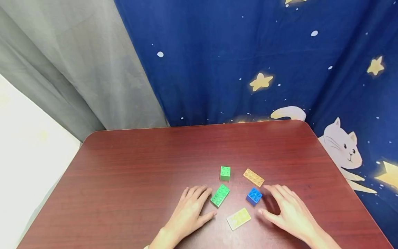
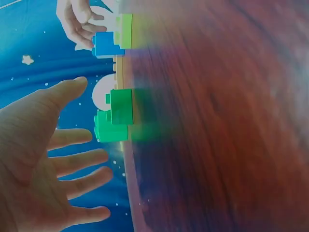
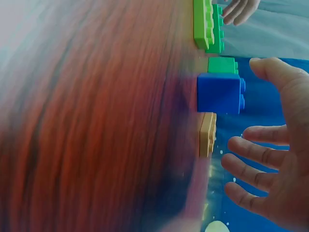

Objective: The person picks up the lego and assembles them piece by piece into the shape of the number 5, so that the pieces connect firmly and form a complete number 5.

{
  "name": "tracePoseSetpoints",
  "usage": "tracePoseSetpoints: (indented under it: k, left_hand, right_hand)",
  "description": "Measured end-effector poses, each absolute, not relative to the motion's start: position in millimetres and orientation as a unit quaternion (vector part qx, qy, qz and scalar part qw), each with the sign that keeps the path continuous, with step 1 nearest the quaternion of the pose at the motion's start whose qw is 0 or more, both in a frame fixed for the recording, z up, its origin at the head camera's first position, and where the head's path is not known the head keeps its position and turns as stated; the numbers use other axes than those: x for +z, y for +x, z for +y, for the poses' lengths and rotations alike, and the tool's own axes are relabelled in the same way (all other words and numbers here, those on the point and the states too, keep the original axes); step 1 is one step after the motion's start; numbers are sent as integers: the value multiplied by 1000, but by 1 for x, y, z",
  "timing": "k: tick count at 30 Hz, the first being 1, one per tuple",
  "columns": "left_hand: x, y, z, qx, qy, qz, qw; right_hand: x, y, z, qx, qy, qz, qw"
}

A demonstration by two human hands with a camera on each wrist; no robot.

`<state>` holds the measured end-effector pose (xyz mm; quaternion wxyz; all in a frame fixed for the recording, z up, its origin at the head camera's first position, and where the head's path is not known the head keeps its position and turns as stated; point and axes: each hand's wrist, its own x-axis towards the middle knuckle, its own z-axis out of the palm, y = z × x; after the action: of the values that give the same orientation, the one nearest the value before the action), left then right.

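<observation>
Between the two hands, several toy building bricks lie on the table. My left hand (image 1: 191, 212), fingers spread and holding nothing, is just left of the long green brick (image 1: 220, 195). My right hand (image 1: 289, 211) is just right of the square blue brick (image 1: 254, 196), thumb and fingers apart and nothing in the grasp. A flat yellow-green brick (image 1: 238, 219) lies nearest the person. Farther back are a square green brick (image 1: 225, 173) and a flat orange brick (image 1: 253, 177). In the right wrist view the blue brick (image 3: 218, 93) stands upright, studs toward the palm side.
The dark red wooden table (image 1: 140, 173) has rounded far corners. Behind it hang a grey curtain (image 1: 93, 69) and a blue curtain (image 1: 217, 62) with stars and a white cat. A bright white surface (image 1: 28, 148) borders the left side.
</observation>
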<state>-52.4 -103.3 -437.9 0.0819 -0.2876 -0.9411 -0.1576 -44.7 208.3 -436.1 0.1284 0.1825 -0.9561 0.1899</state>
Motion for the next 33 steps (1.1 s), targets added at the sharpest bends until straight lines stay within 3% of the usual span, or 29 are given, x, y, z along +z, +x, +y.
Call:
tracePoseSetpoints:
  k: [6, 11, 33]
  left_hand:
    - [-436, -48, -95, -201, -331, -911, 139]
    - [-436, -41, -83, -220, -369, -891, 147]
    - [-447, -35, -47, -127, -365, -919, 75]
  right_hand:
    - [-439, -49, 203, 192, 192, -950, 152]
    - [-442, -52, 198, 191, 200, -946, 170]
    - [-444, -54, 183, 206, 178, -948, 163]
